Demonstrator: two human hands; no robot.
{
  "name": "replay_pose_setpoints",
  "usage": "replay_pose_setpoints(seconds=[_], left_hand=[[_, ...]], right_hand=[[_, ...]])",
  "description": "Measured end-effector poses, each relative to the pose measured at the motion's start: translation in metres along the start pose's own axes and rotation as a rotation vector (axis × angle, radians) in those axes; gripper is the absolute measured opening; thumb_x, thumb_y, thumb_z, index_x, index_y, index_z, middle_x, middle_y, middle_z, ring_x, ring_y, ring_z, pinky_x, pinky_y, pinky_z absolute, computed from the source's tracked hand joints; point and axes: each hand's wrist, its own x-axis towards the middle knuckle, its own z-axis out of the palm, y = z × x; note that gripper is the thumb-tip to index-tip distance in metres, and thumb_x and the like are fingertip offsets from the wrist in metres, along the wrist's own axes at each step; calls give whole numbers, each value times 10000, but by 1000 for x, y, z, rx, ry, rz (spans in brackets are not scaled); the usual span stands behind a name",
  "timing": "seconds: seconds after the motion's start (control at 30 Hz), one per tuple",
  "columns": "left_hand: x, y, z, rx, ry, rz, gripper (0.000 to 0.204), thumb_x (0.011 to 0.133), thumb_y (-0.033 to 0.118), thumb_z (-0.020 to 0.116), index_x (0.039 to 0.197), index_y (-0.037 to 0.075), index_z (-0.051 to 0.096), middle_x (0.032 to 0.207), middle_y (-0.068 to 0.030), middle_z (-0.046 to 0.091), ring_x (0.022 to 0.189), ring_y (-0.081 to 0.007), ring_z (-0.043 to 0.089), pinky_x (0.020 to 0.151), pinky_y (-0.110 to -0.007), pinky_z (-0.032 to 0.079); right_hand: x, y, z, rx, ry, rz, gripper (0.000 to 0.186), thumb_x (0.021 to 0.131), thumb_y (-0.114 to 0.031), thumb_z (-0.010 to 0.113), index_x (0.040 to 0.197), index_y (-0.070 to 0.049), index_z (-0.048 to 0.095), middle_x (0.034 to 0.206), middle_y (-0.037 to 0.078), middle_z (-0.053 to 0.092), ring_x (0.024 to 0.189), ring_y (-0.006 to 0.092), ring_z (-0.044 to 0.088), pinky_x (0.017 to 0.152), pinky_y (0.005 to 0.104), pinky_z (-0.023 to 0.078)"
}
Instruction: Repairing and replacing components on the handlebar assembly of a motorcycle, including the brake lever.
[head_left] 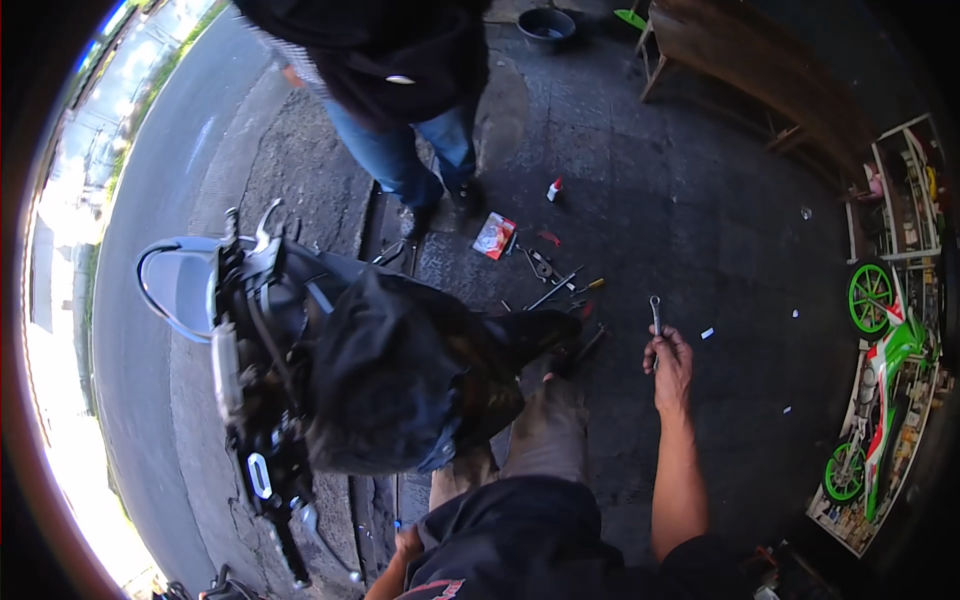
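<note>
My right hand (671, 362) is closed around the shank of a metal wrench (655, 312), held upright over the dark floor with its ring end showing above my fingers. Low in the view, beside my left leg, my left hand (408, 543) is partly hidden by my shirt. Its fingers look curled, and a small blue-tipped thing (397, 525) shows at them, too small to name. In front of me and to the left stands a motorcycle (262, 330) with its handlebar and levers exposed. A dark, creased covering (385, 380) lies over its middle.
Loose tools (555, 287) lie on the floor beyond the motorcycle, near a red-and-white packet (494, 236) and a white bottle with a red cap (555, 189). Another person (400, 150) stands there. A wooden bench (750, 80), a basin (546, 28) and a green toy-like motorbike (885, 370) are farther off.
</note>
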Motion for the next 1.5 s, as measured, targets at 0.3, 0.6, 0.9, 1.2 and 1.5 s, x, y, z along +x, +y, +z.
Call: replay_pose_setpoints(seconds=[0.3,0.6,0.9,1.2,1.5], left_hand=[[30,103,-67,-1084,-78,-895,285,893,318,611,1012,64,665,856,-137,669,687,-268,631,613,-403,520],[-4,138,-93,-928,-143,-963,282,883,313,614,971,55,686,859,-151,681,708,-271,648,637,-404,530],[-95,166,7,-1113,-109,-948,284,873,308,617,930,46,707,861,-165,692,728,-274,665,662,-405,540],[-146,132,252,-1325,-90,-778,290,862,304,621,890,36,729,864,-179,704,748,-278,682,687,-406,550],[-125,-76,364,-1724,210,-1267,460,917,404,564,891,-31,710,832,-144,717,692,-210,678,684,-358,543]], right_hand=[[227,346,-56,-359,2,669,127,952,-117,538,908,-24,612,675,47,617,520,117,567,456,263,429],[322,535,-26,-756,-144,669,453,821,-56,632,1255,18,526,1006,188,663,747,295,668,637,381,541],[253,453,-48,-1033,-370,505,330,850,-14,608,1177,2,561,1091,124,620,1000,232,600,919,385,450],[89,356,14,-1655,-567,84,169,815,-99,654,962,-53,723,1031,176,718,1034,319,683,900,423,530],[-266,341,234,-1588,-706,-182,217,770,-100,628,957,-55,728,987,195,715,984,330,688,868,399,525]])
